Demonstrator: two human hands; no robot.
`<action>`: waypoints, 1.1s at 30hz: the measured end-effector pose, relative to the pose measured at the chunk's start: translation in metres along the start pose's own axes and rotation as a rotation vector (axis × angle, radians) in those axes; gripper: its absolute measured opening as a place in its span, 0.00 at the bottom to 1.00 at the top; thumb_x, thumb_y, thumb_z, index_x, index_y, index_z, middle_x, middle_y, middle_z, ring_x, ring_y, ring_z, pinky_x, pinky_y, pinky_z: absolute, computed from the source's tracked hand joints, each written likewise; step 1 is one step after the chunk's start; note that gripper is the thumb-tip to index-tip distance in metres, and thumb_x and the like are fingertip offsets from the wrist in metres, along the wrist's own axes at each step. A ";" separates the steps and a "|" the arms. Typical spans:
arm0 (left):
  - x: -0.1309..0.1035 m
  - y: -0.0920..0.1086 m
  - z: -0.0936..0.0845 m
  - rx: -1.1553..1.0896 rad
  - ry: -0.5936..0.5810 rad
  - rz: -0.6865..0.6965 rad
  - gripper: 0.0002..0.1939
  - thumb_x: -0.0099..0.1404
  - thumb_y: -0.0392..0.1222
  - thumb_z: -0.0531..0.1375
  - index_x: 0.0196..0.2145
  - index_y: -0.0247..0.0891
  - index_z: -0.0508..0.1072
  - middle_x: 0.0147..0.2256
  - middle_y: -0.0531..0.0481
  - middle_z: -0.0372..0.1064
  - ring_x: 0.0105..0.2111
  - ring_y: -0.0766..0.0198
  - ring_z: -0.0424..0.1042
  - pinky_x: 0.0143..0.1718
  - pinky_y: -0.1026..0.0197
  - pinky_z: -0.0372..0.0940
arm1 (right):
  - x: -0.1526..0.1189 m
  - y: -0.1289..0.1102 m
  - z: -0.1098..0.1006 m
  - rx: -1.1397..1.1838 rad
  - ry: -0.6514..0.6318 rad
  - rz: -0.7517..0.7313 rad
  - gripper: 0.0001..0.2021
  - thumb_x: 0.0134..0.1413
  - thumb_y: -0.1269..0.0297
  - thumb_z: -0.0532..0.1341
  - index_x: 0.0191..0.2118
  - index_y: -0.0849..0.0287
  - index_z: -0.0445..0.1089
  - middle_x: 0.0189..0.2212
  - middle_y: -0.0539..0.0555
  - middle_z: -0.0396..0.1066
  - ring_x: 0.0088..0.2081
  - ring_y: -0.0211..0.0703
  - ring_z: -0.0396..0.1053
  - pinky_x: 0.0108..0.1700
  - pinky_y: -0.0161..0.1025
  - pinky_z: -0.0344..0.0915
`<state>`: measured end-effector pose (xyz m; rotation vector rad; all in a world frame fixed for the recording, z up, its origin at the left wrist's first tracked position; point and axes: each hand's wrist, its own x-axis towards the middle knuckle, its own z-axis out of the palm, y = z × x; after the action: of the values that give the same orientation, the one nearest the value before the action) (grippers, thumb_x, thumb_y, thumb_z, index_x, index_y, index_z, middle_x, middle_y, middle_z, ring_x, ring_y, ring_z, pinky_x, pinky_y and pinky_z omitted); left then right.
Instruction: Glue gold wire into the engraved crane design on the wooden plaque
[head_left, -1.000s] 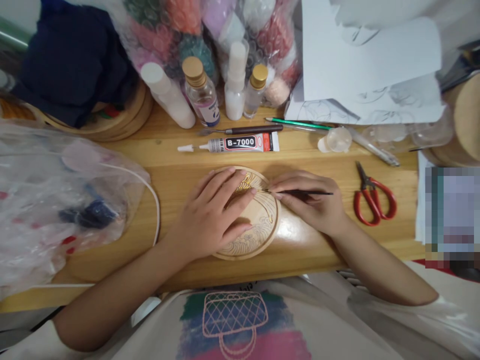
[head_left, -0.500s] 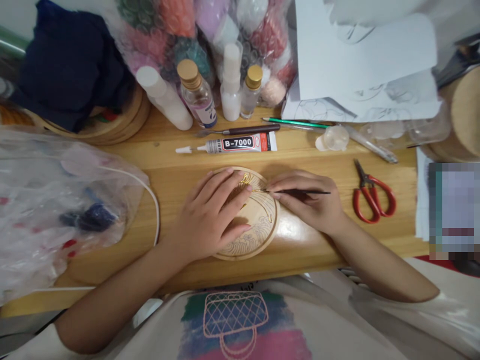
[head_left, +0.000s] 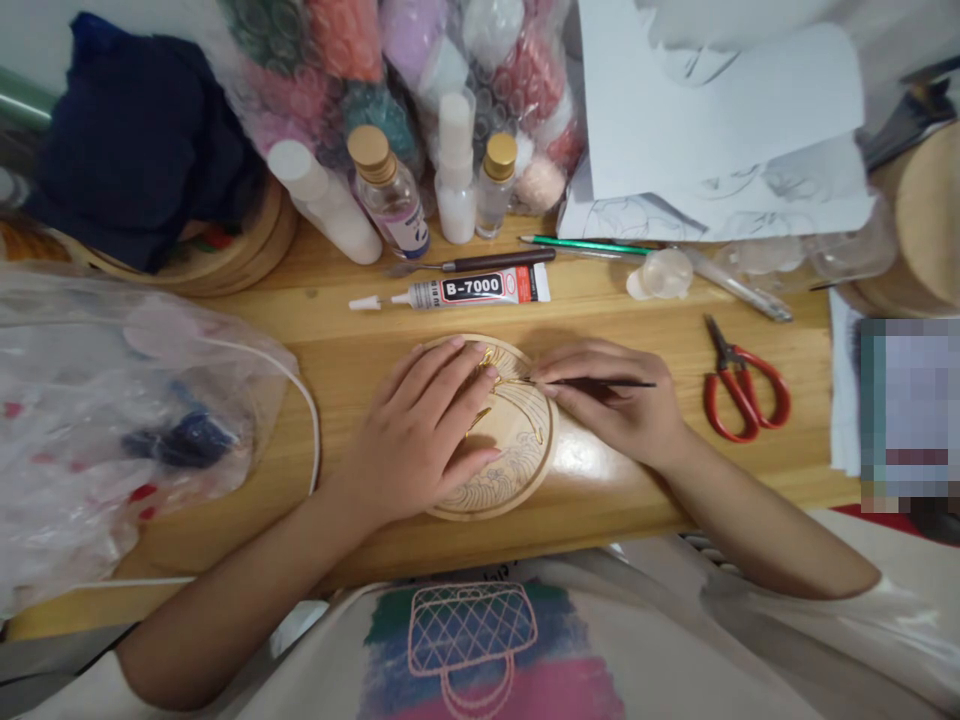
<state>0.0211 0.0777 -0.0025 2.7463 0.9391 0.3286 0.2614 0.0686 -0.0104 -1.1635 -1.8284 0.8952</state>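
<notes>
My left hand (head_left: 420, 430) lies flat over the left part of a round wooden disc (head_left: 551, 440), fingers stretched out, hiding much of it. The disc has a raised rim and fine dark drawn lines, including wave-like curls near its lower edge. Shiny gold lines (head_left: 538, 434) follow some of the drawing. My right hand (head_left: 611, 400) rests at the disc's right rim, pinching a slim, dark-handled tool (head_left: 630, 383). Its tip points left onto the drawing, close to my left fingertips. Whether it is a fine brush or tweezers I cannot tell.
Behind the disc lie a B-7000 glue tube (head_left: 476, 288), a dark-handled tool (head_left: 499, 261) and a green pencil (head_left: 585, 245). Red-handled pliers (head_left: 742, 385) sit at right. Several bottles (head_left: 390, 205) stand at the back. A plastic bag (head_left: 112, 400) and white cable (head_left: 311, 410) are at left.
My left index finger has drawn back slightly to the left, showing more gold on the disc. The right hand and its tool stay almost in place. The view has shifted slightly.
</notes>
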 end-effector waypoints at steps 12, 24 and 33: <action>0.000 0.000 -0.001 0.017 0.004 0.014 0.26 0.67 0.50 0.58 0.57 0.32 0.67 0.60 0.33 0.62 0.62 0.44 0.59 0.61 0.41 0.59 | -0.001 -0.002 0.001 0.003 0.014 0.010 0.05 0.57 0.70 0.64 0.38 0.54 0.77 0.36 0.54 0.80 0.38 0.42 0.77 0.41 0.39 0.74; -0.001 0.000 0.000 0.002 0.001 0.015 0.23 0.67 0.49 0.58 0.56 0.36 0.68 0.61 0.34 0.60 0.63 0.44 0.58 0.61 0.39 0.59 | -0.001 -0.004 -0.002 0.042 0.097 0.071 0.05 0.54 0.69 0.66 0.36 0.53 0.77 0.34 0.53 0.79 0.37 0.43 0.77 0.41 0.40 0.75; 0.001 0.000 -0.002 0.013 0.001 0.018 0.22 0.67 0.48 0.58 0.55 0.36 0.69 0.60 0.34 0.61 0.62 0.44 0.59 0.60 0.40 0.60 | 0.001 -0.004 -0.008 0.058 0.131 0.108 0.03 0.53 0.69 0.67 0.34 0.53 0.77 0.33 0.52 0.79 0.36 0.43 0.76 0.41 0.42 0.75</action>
<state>0.0216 0.0780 -0.0007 2.7678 0.9206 0.3281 0.2663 0.0692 -0.0036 -1.2643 -1.6369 0.9052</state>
